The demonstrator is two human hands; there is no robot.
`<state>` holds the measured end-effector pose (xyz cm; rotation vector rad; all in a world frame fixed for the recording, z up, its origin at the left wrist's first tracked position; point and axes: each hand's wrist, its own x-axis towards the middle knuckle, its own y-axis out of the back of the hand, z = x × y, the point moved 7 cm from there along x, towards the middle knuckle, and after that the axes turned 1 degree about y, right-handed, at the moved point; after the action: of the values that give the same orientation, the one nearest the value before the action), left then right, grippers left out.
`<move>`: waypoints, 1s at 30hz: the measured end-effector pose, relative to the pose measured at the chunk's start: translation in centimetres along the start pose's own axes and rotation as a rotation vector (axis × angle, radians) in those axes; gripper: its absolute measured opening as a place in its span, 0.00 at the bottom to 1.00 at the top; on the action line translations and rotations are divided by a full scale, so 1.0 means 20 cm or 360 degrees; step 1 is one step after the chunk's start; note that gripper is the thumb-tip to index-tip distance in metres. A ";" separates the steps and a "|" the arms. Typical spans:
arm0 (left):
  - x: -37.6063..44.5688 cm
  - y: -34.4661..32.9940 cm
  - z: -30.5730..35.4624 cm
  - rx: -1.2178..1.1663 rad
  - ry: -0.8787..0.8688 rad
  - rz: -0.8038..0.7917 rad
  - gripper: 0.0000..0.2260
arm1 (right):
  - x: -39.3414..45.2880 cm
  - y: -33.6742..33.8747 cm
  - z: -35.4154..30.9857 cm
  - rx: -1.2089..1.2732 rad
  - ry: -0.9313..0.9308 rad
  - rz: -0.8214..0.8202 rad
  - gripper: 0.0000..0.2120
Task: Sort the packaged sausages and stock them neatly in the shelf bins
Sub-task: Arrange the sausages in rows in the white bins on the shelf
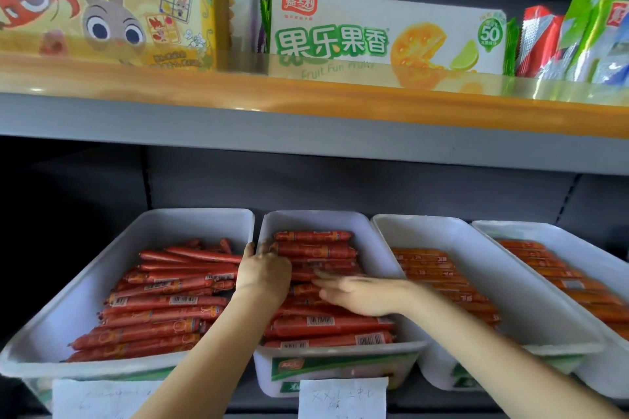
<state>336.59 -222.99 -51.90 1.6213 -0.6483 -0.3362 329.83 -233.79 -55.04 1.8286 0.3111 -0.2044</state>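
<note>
The left bin [85, 286] holds loosely piled red sausages [163, 299]. In the second bin [340, 350], the left hand [263, 270] curls over stacked sausages [316, 250]; the right hand [360, 292] lies flat, fingers together, blurred. Two right bins [476, 286] hold orange sausages [439, 275], the last cut off.

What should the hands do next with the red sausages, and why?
Probably press the loose sausages flat and straight. Both the left hand and the right hand are already on the pile in the second bin, where the back rows lie neat but the ones under the hands look uneven.
</note>
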 end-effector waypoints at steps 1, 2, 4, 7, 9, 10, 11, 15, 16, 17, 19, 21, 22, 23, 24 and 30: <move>0.00 0.00 0.00 -0.0002 0.0006 0.0010 0.17 | 0.02 0.00 0.01 -0.0135 -0.0032 -0.0008 0.25; 0.00 0.00 -0.01 -0.0013 0.0014 0.0027 0.18 | 0.07 0.02 0.03 -0.0251 -0.0082 0.0016 0.26; 0.00 0.01 -0.01 -0.0044 0.0022 0.0064 0.21 | 0.16 0.09 0.06 -0.0378 -0.0193 0.0131 0.26; 0.00 0.00 -0.01 -0.0051 0.0003 0.0080 0.20 | 0.20 0.20 0.09 -0.0227 -0.0221 0.0387 0.25; 0.00 -0.01 0.00 -0.0031 0.0000 0.0068 0.18 | 0.16 0.23 0.07 -0.0036 -0.0157 0.0480 0.24; 0.01 -0.01 0.00 -0.0029 0.0000 0.0067 0.18 | 0.14 0.22 0.07 0.0008 -0.0148 0.0452 0.24; 0.01 -0.02 -0.01 -0.0027 0.0001 0.0070 0.17 | 0.12 0.19 0.08 0.0006 -0.0171 0.0376 0.24; 0.02 -0.02 0.00 -0.0007 -0.0012 0.0069 0.17 | 0.17 0.10 0.19 -0.0002 -0.0428 0.0173 0.26; 0.02 -0.02 0.00 0.0001 -0.0013 0.0061 0.17 | 0.20 0.10 0.22 -0.0005 -0.0476 0.0185 0.26; 0.02 -0.02 0.00 0.0003 -0.0014 0.0054 0.17 | 0.24 0.11 0.23 -0.0041 -0.0497 0.0193 0.27; 0.02 -0.02 -0.01 0.0006 -0.0014 0.0061 0.16 | 0.28 0.13 0.24 -0.0125 -0.0487 0.0217 0.27; 0.02 -0.02 -0.01 0.0015 -0.0017 0.0061 0.16 | 0.31 0.16 0.26 -0.0143 -0.0489 0.0226 0.27; 0.02 -0.02 0.00 0.0021 -0.0021 0.0059 0.16 | 0.32 0.16 0.27 -0.0143 -0.0495 0.0224 0.27; 0.02 -0.02 0.00 0.0024 -0.0022 0.0055 0.16 | 0.33 0.17 0.27 -0.0145 -0.0490 0.0223 0.27; 0.02 -0.02 0.00 0.0026 -0.0024 0.0051 0.16 | 0.34 0.17 0.27 -0.0142 -0.0474 0.0225 0.27; 0.02 -0.01 0.00 0.0007 -0.0036 0.0070 0.16 | 0.16 0.25 0.10 -0.0088 -0.0129 0.0485 0.24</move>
<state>337.02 -223.18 -52.09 1.6071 -0.7010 -0.3215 334.44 -236.72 -51.94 1.7821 -0.0201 -0.0569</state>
